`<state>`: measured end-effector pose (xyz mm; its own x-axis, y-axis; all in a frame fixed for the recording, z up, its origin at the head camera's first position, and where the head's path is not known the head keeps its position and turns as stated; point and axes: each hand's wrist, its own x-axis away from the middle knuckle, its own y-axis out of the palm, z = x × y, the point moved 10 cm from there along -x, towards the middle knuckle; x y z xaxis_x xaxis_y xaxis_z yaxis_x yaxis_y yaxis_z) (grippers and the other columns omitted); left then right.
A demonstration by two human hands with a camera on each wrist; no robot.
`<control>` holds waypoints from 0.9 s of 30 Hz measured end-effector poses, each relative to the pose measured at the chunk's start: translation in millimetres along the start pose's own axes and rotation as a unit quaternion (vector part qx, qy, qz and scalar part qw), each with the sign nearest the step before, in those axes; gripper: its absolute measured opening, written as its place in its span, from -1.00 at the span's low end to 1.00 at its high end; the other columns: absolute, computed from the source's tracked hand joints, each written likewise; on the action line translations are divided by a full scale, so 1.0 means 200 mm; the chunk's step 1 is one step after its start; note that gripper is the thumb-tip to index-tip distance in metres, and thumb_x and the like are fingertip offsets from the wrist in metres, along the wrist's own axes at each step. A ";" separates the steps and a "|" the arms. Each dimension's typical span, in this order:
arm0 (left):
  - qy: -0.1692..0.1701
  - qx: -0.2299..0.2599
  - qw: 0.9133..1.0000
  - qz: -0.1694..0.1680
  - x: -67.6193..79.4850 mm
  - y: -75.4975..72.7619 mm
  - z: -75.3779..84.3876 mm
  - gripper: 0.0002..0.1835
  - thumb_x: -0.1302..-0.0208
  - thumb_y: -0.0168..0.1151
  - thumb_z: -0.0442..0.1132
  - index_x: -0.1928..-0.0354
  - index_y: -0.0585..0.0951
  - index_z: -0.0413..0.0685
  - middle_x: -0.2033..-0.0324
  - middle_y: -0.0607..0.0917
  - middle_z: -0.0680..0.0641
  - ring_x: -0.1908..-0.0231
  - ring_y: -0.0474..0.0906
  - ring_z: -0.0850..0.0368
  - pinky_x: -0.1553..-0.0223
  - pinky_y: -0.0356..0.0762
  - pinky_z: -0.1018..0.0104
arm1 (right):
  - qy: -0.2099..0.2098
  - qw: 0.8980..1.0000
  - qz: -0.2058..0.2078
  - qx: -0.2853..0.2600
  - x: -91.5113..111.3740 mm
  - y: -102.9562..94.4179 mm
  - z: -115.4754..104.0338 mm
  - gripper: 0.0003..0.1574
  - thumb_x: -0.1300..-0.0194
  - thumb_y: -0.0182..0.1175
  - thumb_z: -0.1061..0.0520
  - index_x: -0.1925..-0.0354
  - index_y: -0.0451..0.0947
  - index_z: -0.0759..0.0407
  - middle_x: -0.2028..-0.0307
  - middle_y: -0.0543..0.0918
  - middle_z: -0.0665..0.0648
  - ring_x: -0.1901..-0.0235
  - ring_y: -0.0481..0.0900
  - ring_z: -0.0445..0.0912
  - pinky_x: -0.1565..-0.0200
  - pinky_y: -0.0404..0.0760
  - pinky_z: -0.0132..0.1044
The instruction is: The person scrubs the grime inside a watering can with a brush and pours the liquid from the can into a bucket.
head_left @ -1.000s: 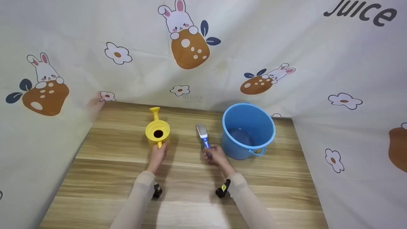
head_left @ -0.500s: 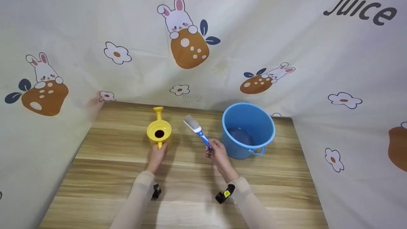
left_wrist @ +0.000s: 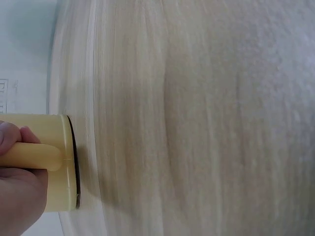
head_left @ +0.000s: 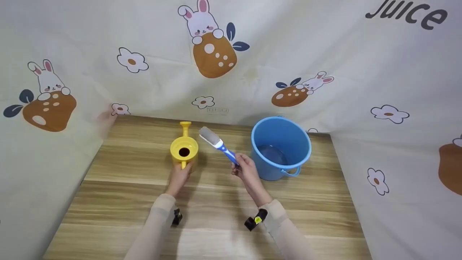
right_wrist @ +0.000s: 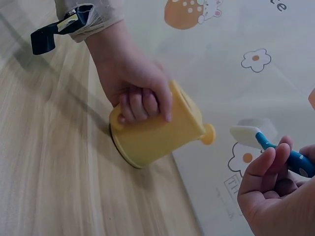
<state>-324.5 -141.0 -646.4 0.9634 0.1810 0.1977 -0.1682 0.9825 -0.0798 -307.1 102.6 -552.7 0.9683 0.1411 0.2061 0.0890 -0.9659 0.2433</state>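
My left hand grips the rear handle of a yellow watering can, whose spout points toward the back wall. In the left wrist view, curled fingers wrap the watering can's handle. I cannot tell whether its base touches the floor. My right hand holds a brush by its blue-and-white handle, above the wooden surface. The brush's grey head faces up and points left toward the watering can, apart from it. In the right wrist view, the white back of the brush shows beyond the fingers.
A blue bucket stands right of my right hand, its handle hanging at the front. Pale cloth printed with rabbits and flowers rises behind and on both sides of the wooden surface. Each wrist wears a black camera mount.
My right hand has lifted the brush and swung its head left, toward the watering can. The left hand has shifted the watering can slightly to the right. The bucket stays in place.
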 end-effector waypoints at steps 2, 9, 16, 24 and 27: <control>-0.003 -0.017 1.000 -0.003 0.00 0.00 0.00 -0.64 -0.39 0.19 -0.16 0.59 0.37 0.04 0.73 0.35 0.16 0.70 0.25 0.33 0.58 0.28 0.46 | -0.005 1.000 -0.003 0.009 0.00 0.01 -0.02 -0.73 -0.57 -0.07 0.06 0.15 0.43 0.23 0.49 0.50 -0.02 0.48 0.43 -0.23 0.33 0.48 -0.37; -0.014 -0.044 0.999 -0.014 0.00 0.02 -0.02 -0.67 -0.37 0.22 -0.11 0.53 0.39 0.04 0.72 0.36 0.16 0.69 0.28 0.31 0.58 0.30 0.46 | -0.033 0.998 -0.006 0.043 -0.01 0.07 -0.09 -0.73 -0.56 -0.09 0.13 0.19 0.48 0.27 0.53 0.50 0.00 0.51 0.44 -0.23 0.39 0.48 -0.40; -0.031 -0.016 0.999 -0.031 0.00 0.04 -0.03 -0.74 -0.38 0.23 -0.10 0.43 0.42 0.03 0.70 0.36 0.15 0.69 0.27 0.32 0.59 0.29 0.46 | -0.044 0.996 -0.008 0.082 -0.04 0.13 -0.13 -0.71 -0.55 -0.07 0.14 0.25 0.47 0.30 0.58 0.49 0.00 0.54 0.45 -0.21 0.41 0.48 -0.40; -0.029 0.009 0.999 -0.038 0.01 0.05 -0.02 -0.72 -0.40 0.17 -0.19 0.49 0.38 0.04 0.71 0.32 0.16 0.71 0.23 0.34 0.62 0.26 0.48 | -0.103 0.980 -0.010 0.169 -0.09 0.20 -0.24 -0.64 -0.54 -0.06 0.14 0.29 0.51 0.38 0.62 0.45 -0.01 0.60 0.40 -0.22 0.45 0.45 -0.41; -0.026 0.002 0.999 -0.039 0.01 0.06 -0.02 -0.78 -0.40 0.18 -0.19 0.42 0.41 0.02 0.69 0.34 0.15 0.70 0.25 0.34 0.62 0.27 0.47 | -0.125 0.970 -0.005 0.210 -0.10 0.22 -0.30 -0.62 -0.53 -0.04 0.14 0.38 0.50 0.35 0.63 0.43 0.02 0.61 0.40 -0.14 0.48 0.44 -0.41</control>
<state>-324.3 -129.4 -650.0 0.9617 0.1050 0.2531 -0.0930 0.9939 -0.0590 -335.6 69.9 -489.2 0.9887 0.1439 -0.0432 0.1343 -0.9754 -0.1746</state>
